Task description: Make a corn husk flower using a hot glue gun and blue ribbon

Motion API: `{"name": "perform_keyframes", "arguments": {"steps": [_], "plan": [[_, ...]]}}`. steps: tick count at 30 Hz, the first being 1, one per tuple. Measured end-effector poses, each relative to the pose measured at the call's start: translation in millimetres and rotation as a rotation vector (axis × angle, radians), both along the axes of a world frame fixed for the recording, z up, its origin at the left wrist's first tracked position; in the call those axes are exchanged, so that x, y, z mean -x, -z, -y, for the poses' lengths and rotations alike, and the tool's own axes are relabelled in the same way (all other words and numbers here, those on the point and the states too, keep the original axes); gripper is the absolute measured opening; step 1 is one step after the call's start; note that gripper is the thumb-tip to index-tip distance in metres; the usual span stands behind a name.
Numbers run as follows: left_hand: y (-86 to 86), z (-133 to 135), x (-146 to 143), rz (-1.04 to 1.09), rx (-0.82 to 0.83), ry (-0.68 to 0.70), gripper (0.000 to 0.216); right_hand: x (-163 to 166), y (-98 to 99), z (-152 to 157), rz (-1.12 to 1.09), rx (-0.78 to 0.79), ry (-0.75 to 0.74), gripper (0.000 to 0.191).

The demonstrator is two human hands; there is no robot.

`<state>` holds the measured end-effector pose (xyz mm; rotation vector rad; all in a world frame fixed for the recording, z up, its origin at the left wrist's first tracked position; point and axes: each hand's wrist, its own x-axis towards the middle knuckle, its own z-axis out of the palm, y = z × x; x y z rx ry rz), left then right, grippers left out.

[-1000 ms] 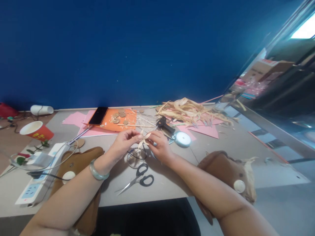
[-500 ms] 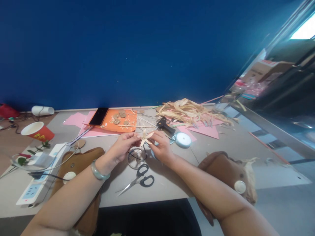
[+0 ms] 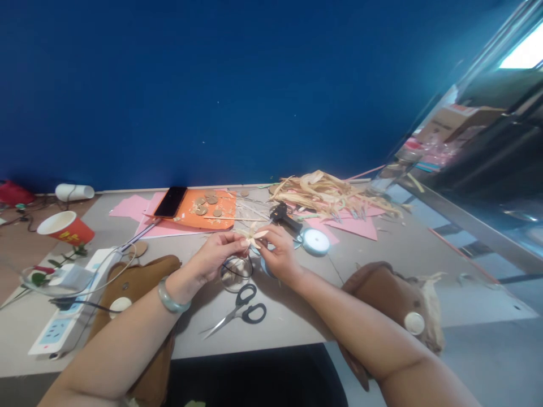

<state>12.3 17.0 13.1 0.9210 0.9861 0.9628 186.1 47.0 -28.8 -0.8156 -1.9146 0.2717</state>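
Observation:
Between my two hands is a small pale flower (image 3: 253,236) with thin pointed petals, apparently of dried husk. My left hand (image 3: 218,253) pinches its left side with thumb and fingers. On the other side, my right hand (image 3: 279,251) grips it with closed fingertips. Scissors (image 3: 240,312) with black handles lie just below my hands, blades slightly apart. Under my fingers a clear round container (image 3: 235,274) and a dark cable are partly hidden. A spool of pale ribbon (image 3: 316,242) lies right of my right hand.
A black glue gun (image 3: 285,216) and a heap of dried husk strips (image 3: 322,192) lie behind. Wooden discs rest on an orange sheet (image 3: 199,219) beside a phone (image 3: 170,201). Leftward are a power strip (image 3: 63,322), a red paper cup (image 3: 67,227) and brown bags (image 3: 139,271).
My left thumb and fingers have shifted slightly right onto the flower's petals, and the flower has turned a little. My right hand stays nearly in place.

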Motion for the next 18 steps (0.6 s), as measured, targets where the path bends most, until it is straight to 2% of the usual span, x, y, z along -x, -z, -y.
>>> {"name": "perform_keyframes", "arguments": {"steps": [8, 18], "plan": [[6.9, 0.5, -4.1, 0.052, 0.042, 0.017, 0.027, -1.3, 0.5, -1.8, -0.014, -0.030, 0.056, 0.010], [8.5, 4.0, -9.7, 0.039, 0.060, 0.000, 0.024, -2.5, 2.4, -1.8, 0.042, -0.028, 0.032, 0.009]]}}
